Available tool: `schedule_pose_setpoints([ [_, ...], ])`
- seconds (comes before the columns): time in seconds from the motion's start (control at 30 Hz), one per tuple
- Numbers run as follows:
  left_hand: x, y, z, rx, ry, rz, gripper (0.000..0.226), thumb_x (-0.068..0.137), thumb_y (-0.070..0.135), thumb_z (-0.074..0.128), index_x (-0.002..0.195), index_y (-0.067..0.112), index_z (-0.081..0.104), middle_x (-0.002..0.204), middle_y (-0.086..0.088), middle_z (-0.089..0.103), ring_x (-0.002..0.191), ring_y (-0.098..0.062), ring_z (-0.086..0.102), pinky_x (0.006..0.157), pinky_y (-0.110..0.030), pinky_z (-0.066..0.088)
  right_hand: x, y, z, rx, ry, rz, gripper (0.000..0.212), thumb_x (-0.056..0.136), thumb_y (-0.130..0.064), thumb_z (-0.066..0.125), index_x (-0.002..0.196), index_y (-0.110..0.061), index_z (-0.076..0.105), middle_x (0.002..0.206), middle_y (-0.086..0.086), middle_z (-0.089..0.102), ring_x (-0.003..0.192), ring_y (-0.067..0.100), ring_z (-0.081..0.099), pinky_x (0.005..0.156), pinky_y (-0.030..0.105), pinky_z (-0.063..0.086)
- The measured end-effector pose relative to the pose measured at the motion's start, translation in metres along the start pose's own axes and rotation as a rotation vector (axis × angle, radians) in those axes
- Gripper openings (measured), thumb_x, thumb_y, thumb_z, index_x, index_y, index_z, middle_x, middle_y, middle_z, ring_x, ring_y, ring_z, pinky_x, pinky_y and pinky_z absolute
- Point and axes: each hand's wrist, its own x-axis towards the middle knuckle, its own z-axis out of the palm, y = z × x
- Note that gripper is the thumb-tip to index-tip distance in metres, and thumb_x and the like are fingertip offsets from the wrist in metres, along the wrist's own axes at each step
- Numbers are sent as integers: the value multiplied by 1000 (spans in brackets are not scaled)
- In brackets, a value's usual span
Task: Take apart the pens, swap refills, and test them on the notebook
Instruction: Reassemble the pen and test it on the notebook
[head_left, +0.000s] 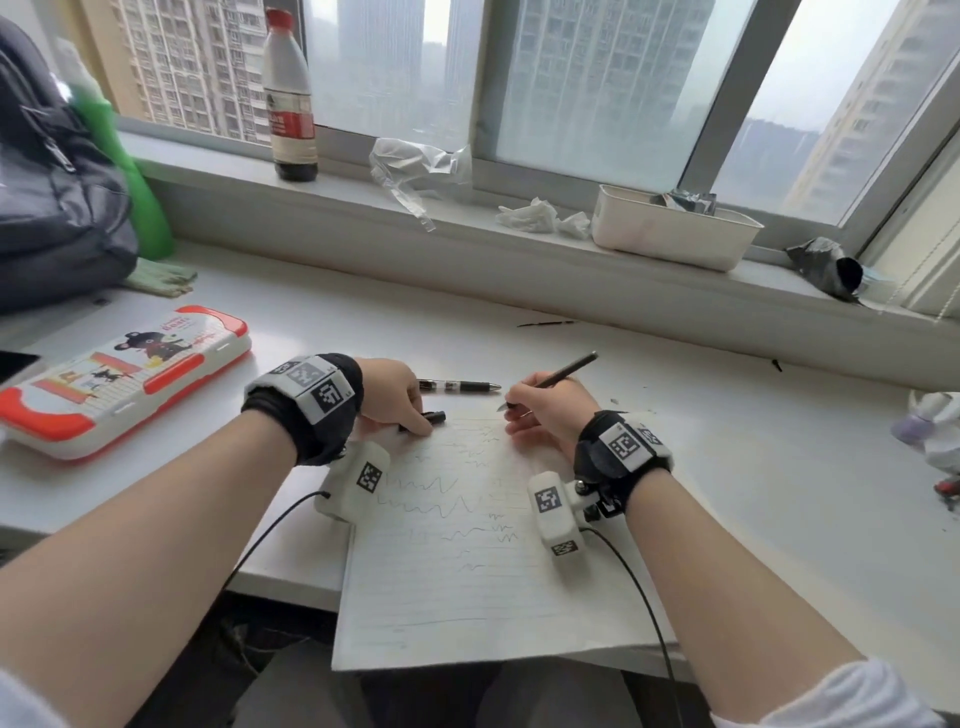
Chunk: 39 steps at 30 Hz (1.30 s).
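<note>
A study corner high up in an apartment or dormitory: a white tabletop (675, 415) runs under a wide window (597, 93) that looks onto residential towers at 12 o'clock. A cartoon pencil case (124, 374) lies at 9 o'clock, a backpack (52, 182) at 10, and a lined notebook (467, 545) at centre. A soda bottle (288, 98) stands on the sill.

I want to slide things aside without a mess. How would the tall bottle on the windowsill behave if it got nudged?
The bottle is tall and narrow on a small base, so it would probably tip rather than slide. Only a little dark liquid shows at its bottom, so it is likely light and easily knocked. Its red cap looks closed, so a spill seems unlikely.
</note>
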Motion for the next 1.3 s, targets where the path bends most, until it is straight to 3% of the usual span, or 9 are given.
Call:
schedule_pose_setpoints([
  [0.1, 2, -2, 2, -22, 4, 17, 31, 77, 52, 71, 96, 27, 68, 100, 4, 70, 84, -14, 60, 73, -25, 48, 1, 5, -3, 9, 28, 27, 21, 85, -6, 68, 99, 8, 63, 76, 21, 71, 56, 23, 68, 53, 32, 58],
  [0.27, 7, -5, 4, -73, -3, 32, 30, 78, 50, 73, 95, 26, 67, 104, 2, 71, 95, -19, 65, 81, -30, 53, 4, 6, -2, -65, 38, 6, 15, 84, -2, 66, 95, 8, 63, 70, 20, 71, 52, 23, 66, 49, 29, 56],
  [0.6, 10, -6, 6, -53, 19, 35, 33, 77, 49, 72, 99, 26, 68, 102, 6, 69, 87, -13, 61, 79, -27, 49, 3, 7, -6, -103, 120, 32, 11, 84, -7, 63, 90, 2, 65, 72, 17, 72, 54, 21, 69, 50, 28, 55],
  [0.77, 11, -6, 6, -51, 21, 36, 34, 77, 50, 73, 100, 26, 68, 101, 6, 69, 85, -13, 60, 77, -26, 49, -7, 0, -3, -98, 31, 14, 8, 83, 0, 64, 90, 4, 64, 74, 22, 70, 49, 18, 65, 45, 24, 52],
  [0.97, 8, -5, 6, -42, 25, 36, 34, 78, 48, 72, 102, 24, 68, 97, 7, 67, 85, -12, 59, 78, -26, 47, -5, 0, 1, -71, 60, 29, 3, 80, 2, 61, 79, -1, 60, 68, 25, 66, 43, 20, 60, 41, 24, 46],
  [1.3, 8, -4, 5, -47, 29, 38, 30, 78, 48, 72, 98, 26, 66, 93, 9, 65, 84, -12, 58, 70, -23, 44, 0, 4, -6, -185, 91, 20, 6, 78, -9, 60, 76, -4, 64, 59, 10, 70, 46, 16, 60, 43, 24, 45],
])
